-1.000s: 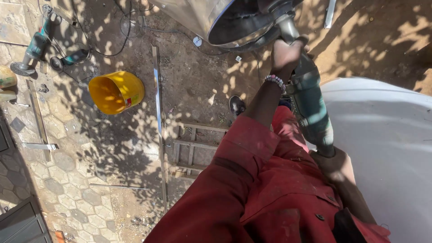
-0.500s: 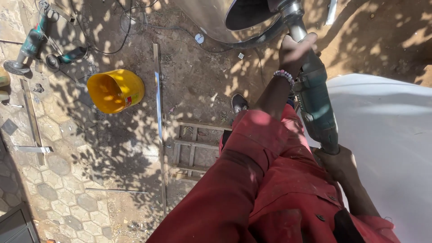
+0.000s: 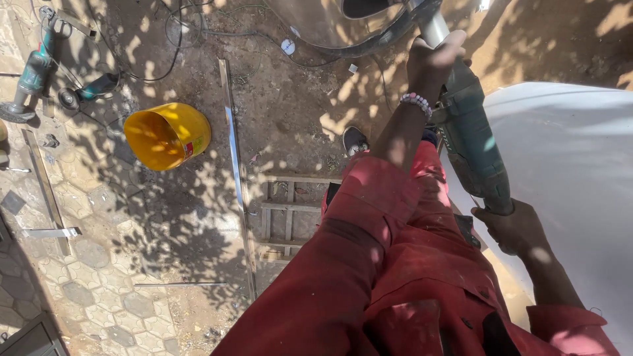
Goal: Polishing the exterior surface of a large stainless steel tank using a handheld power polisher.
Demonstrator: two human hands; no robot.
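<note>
The left hand point(image 3: 432, 62) is clenched around the front end of a green power tool point(image 3: 471, 142), just behind its pale metal neck, with a beaded bracelet point(image 3: 417, 102) on the wrist below it. The right hand point(image 3: 511, 227) is clenched around the tool's rear handle, close to the person's body, so the tool runs in a slanted line between the 2 grips. Its front end points up into the curved rim of a shiny metal vessel point(image 3: 330, 26) just beyond the left hand. Beside the right hand, on its outer side, lies a large white rounded surface point(image 3: 567, 165). Beneath both arms are the person's red work clothes point(image 3: 395, 264), and a dark shoe point(image 3: 354, 140) shows on the dirt just past the knee. Further out from the left hand, a wooden ladder-like frame point(image 3: 287, 211) lies on the ground beside a long metal strip point(image 3: 236, 165). Well apart lies a yellow bucket point(image 3: 166, 135) on its side, and beyond it 2 more green power tools point(image 3: 39, 66) with dark cables on the paving.
</note>
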